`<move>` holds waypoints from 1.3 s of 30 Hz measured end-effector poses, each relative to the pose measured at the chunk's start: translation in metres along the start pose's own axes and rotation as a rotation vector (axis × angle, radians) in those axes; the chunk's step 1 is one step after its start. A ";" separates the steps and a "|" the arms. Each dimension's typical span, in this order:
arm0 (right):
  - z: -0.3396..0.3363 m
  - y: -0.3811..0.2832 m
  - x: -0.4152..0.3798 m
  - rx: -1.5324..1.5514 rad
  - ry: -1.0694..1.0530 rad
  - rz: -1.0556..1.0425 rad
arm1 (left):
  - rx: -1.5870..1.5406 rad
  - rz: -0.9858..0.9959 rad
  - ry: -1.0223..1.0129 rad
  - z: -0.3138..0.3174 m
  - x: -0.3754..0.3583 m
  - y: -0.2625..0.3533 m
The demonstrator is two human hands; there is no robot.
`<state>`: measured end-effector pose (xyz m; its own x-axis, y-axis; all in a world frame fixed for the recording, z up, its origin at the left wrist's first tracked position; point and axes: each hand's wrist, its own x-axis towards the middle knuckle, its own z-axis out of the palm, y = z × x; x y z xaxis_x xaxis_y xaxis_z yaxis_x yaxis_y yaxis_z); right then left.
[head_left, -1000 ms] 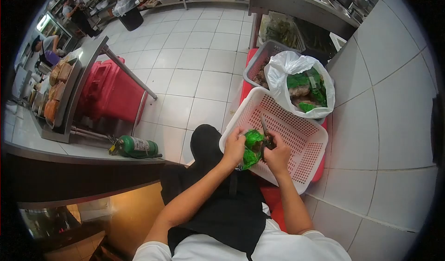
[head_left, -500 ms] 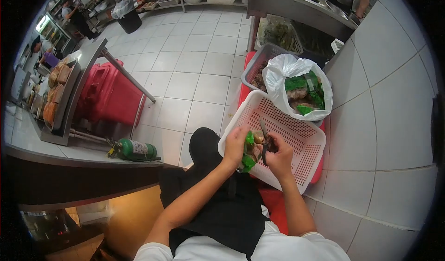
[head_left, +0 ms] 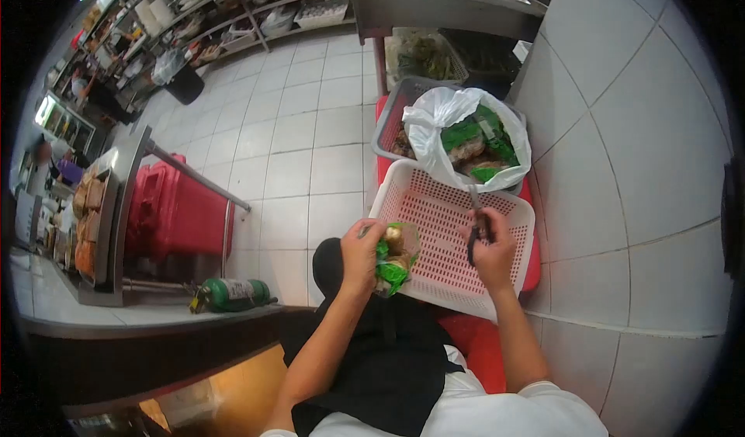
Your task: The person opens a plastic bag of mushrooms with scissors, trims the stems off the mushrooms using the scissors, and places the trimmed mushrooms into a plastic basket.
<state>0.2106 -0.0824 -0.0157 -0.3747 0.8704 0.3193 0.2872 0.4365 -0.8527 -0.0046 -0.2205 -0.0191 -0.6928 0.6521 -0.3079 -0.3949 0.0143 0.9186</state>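
Observation:
My left hand (head_left: 361,254) is closed around a green and clear plastic packet (head_left: 396,257) with pale brownish lumps inside, over the near left rim of a white perforated basket (head_left: 442,231). In my right hand (head_left: 495,257) is a pair of scissors (head_left: 473,243) with dark handles, blades pointing away from me toward the far rim. The two hands are apart, with the basket's floor showing between them. Just beyond the basket, a white plastic bag (head_left: 425,136) gapes around several similar green packets (head_left: 473,146).
A grey crate (head_left: 386,123) sits partly under the bag. Tiled wall (head_left: 582,196) bounds the right side. To the left are a green gas cylinder (head_left: 231,293), a red bin (head_left: 174,212) and a metal table (head_left: 130,181). People (head_left: 97,95) stand far back.
The scissors have moved away from the packet, up and to the right. My left hand has shifted left and slightly down with the packet, whose lumps show more. The camera view has turned.

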 end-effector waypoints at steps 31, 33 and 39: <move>-0.056 -0.044 0.392 0.155 0.479 -0.174 | -0.146 0.104 0.548 -0.259 -0.109 0.071; -0.066 -0.086 0.383 0.069 0.520 -0.207 | -0.182 0.079 0.539 -0.266 -0.104 0.071; -0.133 -0.176 0.335 0.108 0.547 -0.149 | -0.164 0.032 0.399 -0.279 -0.106 0.107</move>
<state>0.1519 0.1627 0.2969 0.1140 0.8051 0.5820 0.1633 0.5627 -0.8104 -0.1416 -0.4996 0.0427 -0.8726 0.3052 -0.3814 -0.4378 -0.1424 0.8877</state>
